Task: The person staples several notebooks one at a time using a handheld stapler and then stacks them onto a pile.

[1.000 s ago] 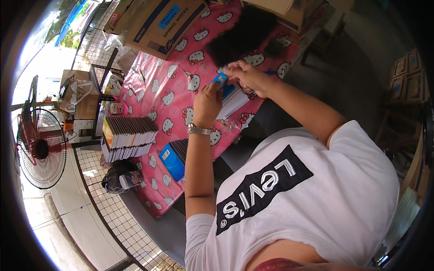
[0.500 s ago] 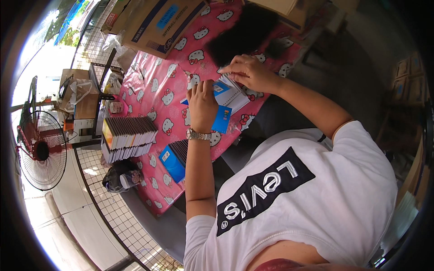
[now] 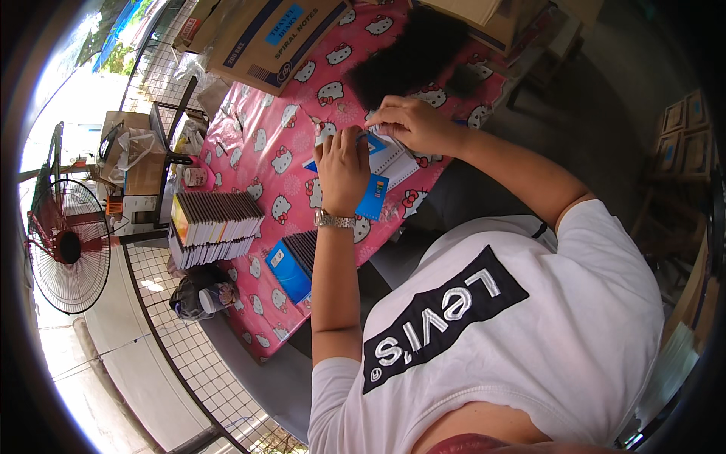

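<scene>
An unbound notebook with white punched pages (image 3: 395,168) and blue covers (image 3: 372,198) lies near the right edge of the pink table. Over its left part my left hand (image 3: 342,170) is closed, fingers bent down onto the cover and sheets, a metal watch at the wrist. My right hand (image 3: 417,127) reaches in from the right, thumb and forefinger pinched at the far edge of the pages. What the pinch holds is too small to make out. Beside my left forearm stands a stack of blue notebooks (image 3: 291,265) with dark spines.
A taller double stack of notebooks (image 3: 215,227) stands on the table's left side. Beyond my hands lies a black heap (image 3: 408,57) of unclear kind. Cardboard boxes (image 3: 265,45) stand at the far side. A dark bag (image 3: 198,293) and a fan (image 3: 68,246) are at left.
My right hand has shifted slightly down over the pages, its fingertips nearer the left hand. The left hand stays on the notebook. The whole view has moved a little.
</scene>
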### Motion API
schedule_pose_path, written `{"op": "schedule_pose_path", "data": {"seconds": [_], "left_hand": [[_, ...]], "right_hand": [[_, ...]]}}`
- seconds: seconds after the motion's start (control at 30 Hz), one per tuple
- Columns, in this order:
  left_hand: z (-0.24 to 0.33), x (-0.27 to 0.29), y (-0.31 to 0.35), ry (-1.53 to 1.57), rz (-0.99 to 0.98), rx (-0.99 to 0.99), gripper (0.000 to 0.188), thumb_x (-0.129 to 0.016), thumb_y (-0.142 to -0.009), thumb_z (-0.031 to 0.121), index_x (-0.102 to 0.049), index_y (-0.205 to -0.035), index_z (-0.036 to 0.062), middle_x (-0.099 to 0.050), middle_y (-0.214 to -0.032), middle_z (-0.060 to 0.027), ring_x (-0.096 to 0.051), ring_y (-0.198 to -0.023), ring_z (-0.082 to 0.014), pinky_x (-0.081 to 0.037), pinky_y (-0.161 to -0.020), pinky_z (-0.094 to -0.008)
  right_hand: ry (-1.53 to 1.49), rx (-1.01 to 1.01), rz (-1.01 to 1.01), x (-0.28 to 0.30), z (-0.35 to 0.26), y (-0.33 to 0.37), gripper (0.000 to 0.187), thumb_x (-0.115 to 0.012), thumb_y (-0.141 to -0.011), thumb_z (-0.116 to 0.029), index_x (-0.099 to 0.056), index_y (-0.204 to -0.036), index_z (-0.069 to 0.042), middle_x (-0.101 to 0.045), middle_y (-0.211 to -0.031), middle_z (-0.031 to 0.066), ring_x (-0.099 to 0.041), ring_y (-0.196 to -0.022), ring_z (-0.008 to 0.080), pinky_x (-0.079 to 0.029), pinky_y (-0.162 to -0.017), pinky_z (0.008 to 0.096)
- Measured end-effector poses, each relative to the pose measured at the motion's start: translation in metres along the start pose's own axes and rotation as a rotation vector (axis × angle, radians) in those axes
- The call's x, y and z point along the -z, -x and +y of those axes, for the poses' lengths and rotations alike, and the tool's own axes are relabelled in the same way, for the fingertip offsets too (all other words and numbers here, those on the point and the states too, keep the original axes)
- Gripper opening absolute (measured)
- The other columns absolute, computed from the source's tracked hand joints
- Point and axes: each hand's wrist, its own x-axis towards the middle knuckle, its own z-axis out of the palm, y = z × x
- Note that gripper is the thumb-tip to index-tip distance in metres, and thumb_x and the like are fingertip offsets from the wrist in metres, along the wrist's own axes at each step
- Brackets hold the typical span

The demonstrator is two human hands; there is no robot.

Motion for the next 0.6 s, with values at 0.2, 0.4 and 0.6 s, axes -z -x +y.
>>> {"op": "schedule_pose_path", "data": {"seconds": [0.2, 0.4, 0.6], "left_hand": [[0.002, 0.009, 0.001, 0.006, -0.025, 0.011, 0.021, -0.056, -0.094, 0.016, -0.056, -0.114, 0.0102, -0.067, -0.101, -0.0088, -0.061, -0.096, -0.0284, -0.04, -0.087, -0.0419], [-0.008, 0.002, -0.007, 0.026, 0.0, 0.005, 0.019, -0.057, -0.093, 0.013, -0.057, -0.112, 0.0097, -0.067, -0.095, -0.0093, -0.062, -0.09, -0.0289, -0.041, -0.086, -0.0426], [-0.025, 0.004, -0.013, 0.027, 0.327, -0.009, 0.018, -0.058, -0.091, 0.005, -0.057, -0.109, 0.0058, -0.067, -0.094, -0.0105, -0.062, -0.089, -0.0285, -0.042, -0.085, -0.0421]], "right_hand": [[0.443, 0.282, 0.263, 0.0, -0.045, 0.025, 0.026, -0.066, -0.089, -0.015, -0.063, -0.113, -0.007, -0.062, -0.086, 0.0114, -0.063, -0.076, 0.0287, -0.05, -0.069, 0.0393], [-0.218, -0.385, -0.149, -0.063, -0.054, 0.092, 0.038, -0.073, -0.079, -0.019, -0.059, -0.111, -0.004, -0.067, -0.081, 0.0117, -0.067, -0.071, 0.0283, -0.051, -0.068, 0.0423], [-0.036, -0.298, -0.034, -0.055, -0.023, 0.047, 0.036, -0.067, -0.078, -0.004, -0.058, -0.112, -0.006, -0.066, -0.078, 0.0121, -0.066, -0.067, 0.022, -0.05, -0.064, 0.0331]]}}
